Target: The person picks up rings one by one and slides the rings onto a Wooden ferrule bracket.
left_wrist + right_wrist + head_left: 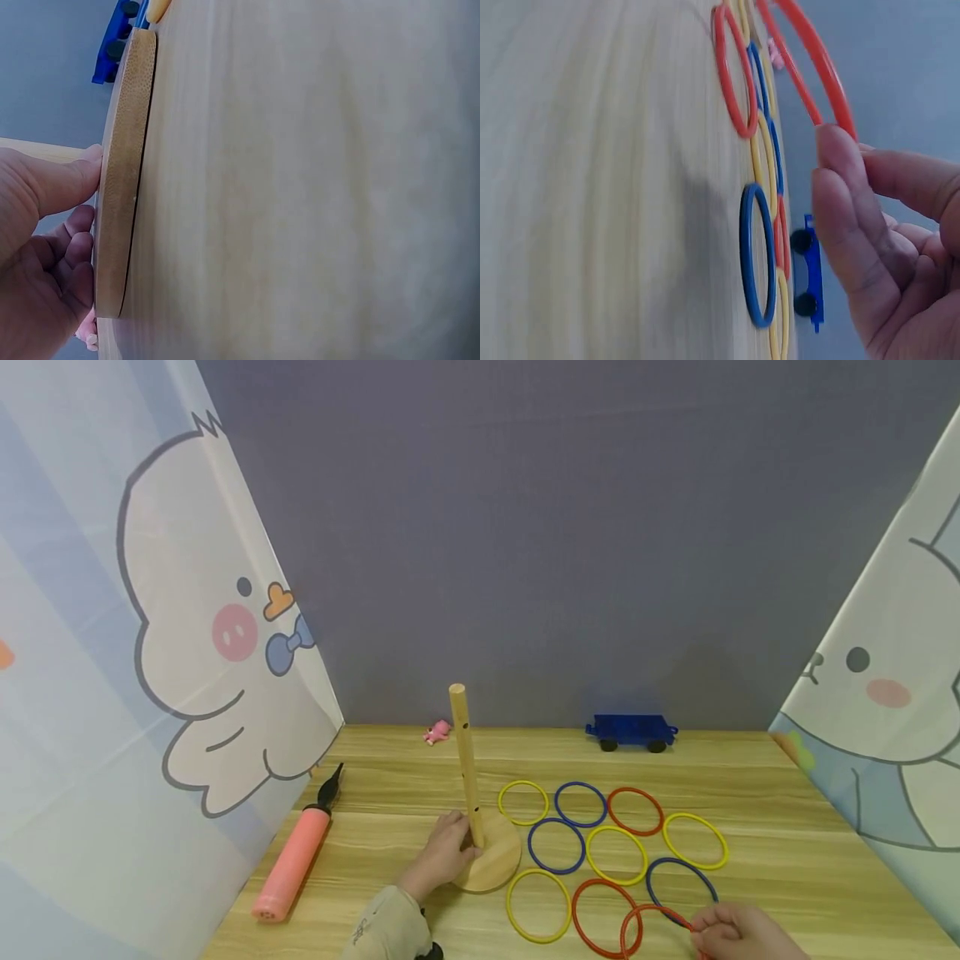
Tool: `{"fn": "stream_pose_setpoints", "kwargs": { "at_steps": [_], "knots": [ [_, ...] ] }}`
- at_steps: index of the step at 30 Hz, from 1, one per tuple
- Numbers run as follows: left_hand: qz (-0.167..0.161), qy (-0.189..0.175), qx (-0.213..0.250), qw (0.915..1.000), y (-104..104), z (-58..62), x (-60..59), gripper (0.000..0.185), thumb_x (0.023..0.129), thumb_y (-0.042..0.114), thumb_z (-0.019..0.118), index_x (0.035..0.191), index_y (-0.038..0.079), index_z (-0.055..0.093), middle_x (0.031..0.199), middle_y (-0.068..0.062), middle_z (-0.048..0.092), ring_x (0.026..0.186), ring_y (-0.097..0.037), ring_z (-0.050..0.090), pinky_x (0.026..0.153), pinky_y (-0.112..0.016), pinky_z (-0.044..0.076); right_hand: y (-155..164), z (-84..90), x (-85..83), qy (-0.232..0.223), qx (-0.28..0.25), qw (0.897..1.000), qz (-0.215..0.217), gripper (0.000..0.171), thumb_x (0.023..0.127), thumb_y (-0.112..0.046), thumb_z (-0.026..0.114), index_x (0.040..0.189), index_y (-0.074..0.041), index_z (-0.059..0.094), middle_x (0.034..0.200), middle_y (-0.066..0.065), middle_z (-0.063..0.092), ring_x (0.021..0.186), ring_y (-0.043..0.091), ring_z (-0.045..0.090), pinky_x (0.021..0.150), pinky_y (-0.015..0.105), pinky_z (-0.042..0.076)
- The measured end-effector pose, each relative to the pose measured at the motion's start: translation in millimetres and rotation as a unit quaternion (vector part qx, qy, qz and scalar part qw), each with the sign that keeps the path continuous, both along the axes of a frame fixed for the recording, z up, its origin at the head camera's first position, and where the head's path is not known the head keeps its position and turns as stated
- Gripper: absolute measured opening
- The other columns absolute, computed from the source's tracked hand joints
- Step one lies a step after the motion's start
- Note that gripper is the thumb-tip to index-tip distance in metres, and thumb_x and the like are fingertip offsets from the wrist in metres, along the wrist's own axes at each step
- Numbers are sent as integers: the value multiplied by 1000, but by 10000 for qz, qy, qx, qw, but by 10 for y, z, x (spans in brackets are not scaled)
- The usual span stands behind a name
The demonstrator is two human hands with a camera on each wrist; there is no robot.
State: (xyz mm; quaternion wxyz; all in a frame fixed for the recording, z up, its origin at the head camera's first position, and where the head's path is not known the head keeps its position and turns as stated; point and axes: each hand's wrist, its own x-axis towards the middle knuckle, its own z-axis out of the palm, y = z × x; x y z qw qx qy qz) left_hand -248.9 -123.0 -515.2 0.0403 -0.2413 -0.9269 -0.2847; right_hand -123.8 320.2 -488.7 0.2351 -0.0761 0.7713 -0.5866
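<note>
A wooden ring-toss stand (465, 752), an upright post on a round base (501, 864), stands left of middle in the head view. My left hand (447, 850) holds it low, thumb and fingers at the foot of the post; in the left wrist view the thumb (71, 180) touches the base. At the front right my right hand (744, 933) pinches a red ring (823, 56) between thumb and fingers, lifted off the table. Below and around it lie flat rings, among them a red ring (576, 917), a blue ring (745, 255) and a yellow ring (510, 906).
More blue, yellow and red rings lie right of the stand. A blue toy wagon (632, 729) and a small pink toy (437, 732) sit at the table's back. Along the left edge lies a pink hand pump (294, 864) with a black nozzle. Printed curtains flank the table.
</note>
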Motion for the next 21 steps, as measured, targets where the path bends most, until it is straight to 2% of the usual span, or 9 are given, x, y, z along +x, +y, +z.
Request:
{"fn": "stream_pose_setpoints", "kwargs": {
  "at_steps": [5,9,16,21],
  "knots": [
    [26,-48,-6,10000,-4,-3,4,28,84,16,76,108,7,64,99,3,51,91,-18,45,78,-35,41,-167,110,-52,-231,-425,9988,-106,39,97,-8,56,118,24,50,92,12,70,75,18,66,64,28,55],
    [31,-113,64,9999,-2,-10,9,24,84,15,76,103,9,63,94,5,49,87,-15,42,74,-32,40,-318,165,-99,-120,-509,9983,-264,48,98,-15,59,123,24,48,88,10,70,71,17,65,65,30,56],
    [39,-131,136,9998,2,-27,-5,26,84,16,76,105,9,63,92,6,47,86,-14,41,74,-31,38,-543,232,-173,118,-527,9959,-731,43,97,-16,61,124,17,53,95,9,71,72,21,66,68,36,57],
    [71,-228,172,9996,-1,-34,-21,25,85,17,75,106,11,63,91,7,46,85,-14,39,73,-30,37,-732,297,-246,289,-638,9939,-854,46,96,-16,62,126,18,51,90,12,70,72,22,67,70,39,57]
  ]
}}
